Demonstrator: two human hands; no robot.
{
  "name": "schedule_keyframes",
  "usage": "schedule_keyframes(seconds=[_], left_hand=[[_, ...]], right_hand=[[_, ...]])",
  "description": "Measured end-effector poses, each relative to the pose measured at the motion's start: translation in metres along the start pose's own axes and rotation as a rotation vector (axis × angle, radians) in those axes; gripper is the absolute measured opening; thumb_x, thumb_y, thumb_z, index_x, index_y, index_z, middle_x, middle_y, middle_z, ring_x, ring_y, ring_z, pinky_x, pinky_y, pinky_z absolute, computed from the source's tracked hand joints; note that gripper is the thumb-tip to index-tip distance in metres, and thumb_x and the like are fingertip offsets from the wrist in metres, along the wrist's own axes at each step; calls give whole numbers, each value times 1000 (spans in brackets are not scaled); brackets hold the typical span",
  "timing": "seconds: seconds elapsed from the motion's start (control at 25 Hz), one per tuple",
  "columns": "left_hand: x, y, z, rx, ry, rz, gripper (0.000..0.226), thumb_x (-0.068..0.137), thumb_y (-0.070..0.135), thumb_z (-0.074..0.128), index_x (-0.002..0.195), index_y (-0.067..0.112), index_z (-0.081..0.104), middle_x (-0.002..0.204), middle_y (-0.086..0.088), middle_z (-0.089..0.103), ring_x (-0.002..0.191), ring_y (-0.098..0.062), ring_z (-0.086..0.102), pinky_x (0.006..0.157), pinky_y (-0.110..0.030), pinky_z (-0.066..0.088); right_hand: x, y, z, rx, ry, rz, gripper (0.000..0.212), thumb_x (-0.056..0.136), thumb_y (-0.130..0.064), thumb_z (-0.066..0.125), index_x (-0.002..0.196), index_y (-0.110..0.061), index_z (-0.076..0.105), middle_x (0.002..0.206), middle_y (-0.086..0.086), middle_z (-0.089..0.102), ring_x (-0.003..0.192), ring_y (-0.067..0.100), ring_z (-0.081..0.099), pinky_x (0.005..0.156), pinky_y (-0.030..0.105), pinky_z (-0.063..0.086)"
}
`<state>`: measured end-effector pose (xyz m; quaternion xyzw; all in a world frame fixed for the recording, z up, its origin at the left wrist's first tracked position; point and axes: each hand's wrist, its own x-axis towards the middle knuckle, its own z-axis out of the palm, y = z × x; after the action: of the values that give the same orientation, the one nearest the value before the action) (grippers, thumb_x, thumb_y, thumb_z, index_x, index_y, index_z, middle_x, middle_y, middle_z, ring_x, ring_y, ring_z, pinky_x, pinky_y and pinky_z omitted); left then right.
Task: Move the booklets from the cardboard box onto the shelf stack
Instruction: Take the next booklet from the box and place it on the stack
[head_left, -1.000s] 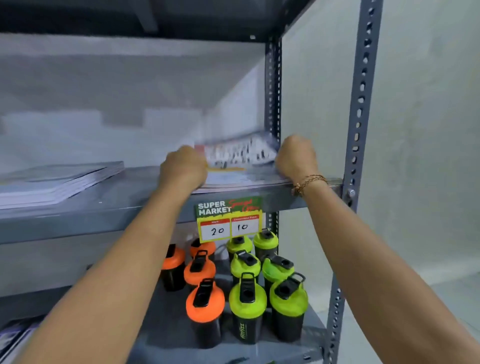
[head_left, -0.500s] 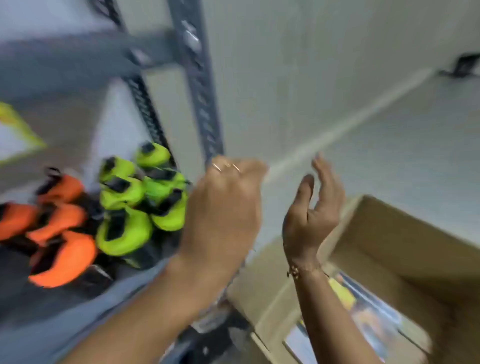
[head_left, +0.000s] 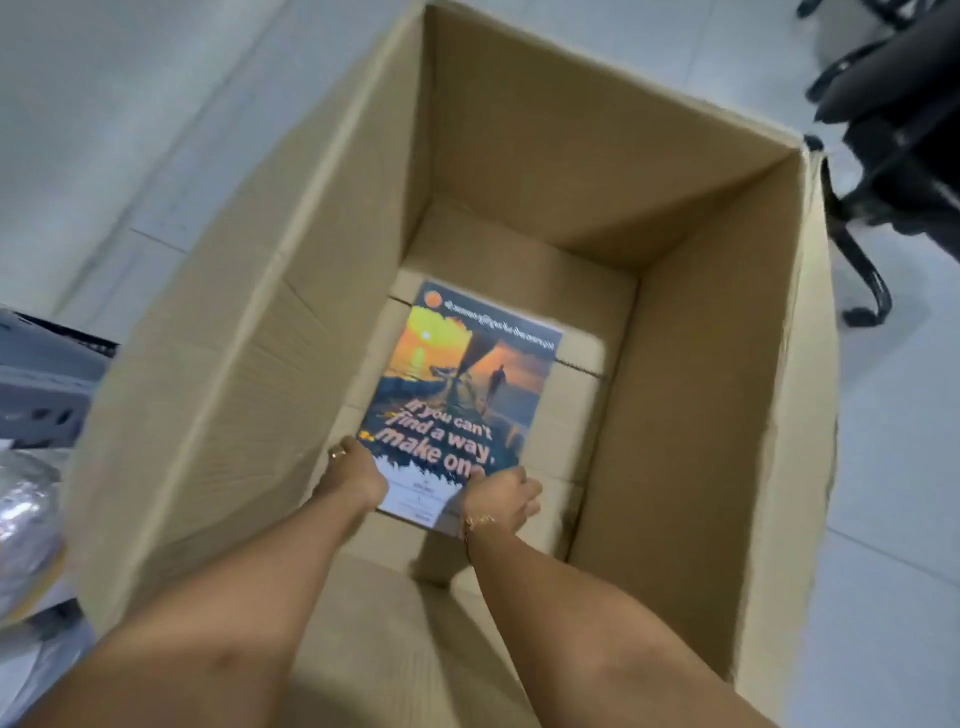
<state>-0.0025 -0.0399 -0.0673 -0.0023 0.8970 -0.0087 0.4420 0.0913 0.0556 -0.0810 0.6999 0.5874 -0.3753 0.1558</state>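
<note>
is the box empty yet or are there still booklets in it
Not empty. The tall brown cardboard box holds a sunset-cover booklet on its floor, gripped at its near edge by left hand and right hand. Copies beneath: cannot tell.

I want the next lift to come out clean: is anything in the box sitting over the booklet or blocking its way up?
Nothing visible does. The left hand and right hand already grip the booklet at its near edge; nothing lies on it, and the cardboard box is open above. The shelf is out of view.

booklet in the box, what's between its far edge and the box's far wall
In the head view, only bare cardboard box floor, with a flap seam, lies between the booklet and the far wall of the cardboard box. Both hands grip the near edge.
</note>
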Motion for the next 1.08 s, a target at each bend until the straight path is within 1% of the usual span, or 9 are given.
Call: schedule_keyframes(seconds=[0.2,0.44,0.6,0.68,0.76,0.84,0.92,1.0,1.08], left_hand=[[-10,13,-5,-17,67,-60,39,87,6,54,125,1,51,131,-20,56,120,-37,54,96,-41,47],[-72,4,-52,-41,348,108,34,92,-2,39,118,-3,60,126,-24,59,118,-39,56,94,-45,48],[-154,-21,-113,-215,649,355,30,88,2,48,114,6,65,113,-22,66,108,-38,60,87,-41,50],[-210,-53,-146,-332,904,472,37,88,9,55,125,10,58,114,-18,63,109,-34,57,89,-37,44],[-270,-89,-174,-494,1219,578,44,86,15,60,129,7,56,111,-17,64,104,-30,59,87,-31,41],[-330,-140,-200,-585,1630,627,44,82,20,58,121,0,62,102,-18,68,93,-20,58,83,-22,40],[-387,-196,-227,-574,1926,561,43,79,20,59,116,-2,65,99,-19,69,89,-14,54,84,-9,38],[-439,-250,-250,-619,2063,427,44,79,20,65,118,1,65,102,-18,68,90,-16,59,91,-6,41],[-480,-294,-273,-662,2038,225,42,83,19,64,121,1,62,106,-18,64,95,-29,63,89,-27,49]], right_hand=[[-4,-1,-1,81,108,23,39,89,-12,55,123,2,41,132,21,40,123,38,38,104,45,37],[-48,-20,-41,372,267,-119,28,87,-4,55,113,0,47,127,19,50,125,35,42,107,49,28],[-112,-51,-92,661,371,-507,27,84,-3,58,109,5,52,115,23,56,113,36,51,103,44,36],[-168,-74,-119,916,366,-764,34,83,-1,60,113,8,48,114,25,54,106,31,55,92,21,41],[-231,-94,-143,1169,338,-1011,33,83,-3,63,112,-4,48,110,18,51,95,17,58,79,7,43],[-311,-111,-160,1354,223,-1260,32,85,-15,65,109,-26,47,113,16,52,93,10,60,79,12,48],[-393,-124,-174,1386,151,-1503,37,87,-32,64,121,-28,51,119,16,55,103,30,59,85,37,54],[-475,-141,-184,1352,91,-1741,53,87,-29,64,132,-5,48,114,9,53,107,40,56,87,55,51],[-551,-160,-193,1265,50,-1922,54,83,-14,65,132,2,47,112,6,55,107,38,58,93,47,49]])
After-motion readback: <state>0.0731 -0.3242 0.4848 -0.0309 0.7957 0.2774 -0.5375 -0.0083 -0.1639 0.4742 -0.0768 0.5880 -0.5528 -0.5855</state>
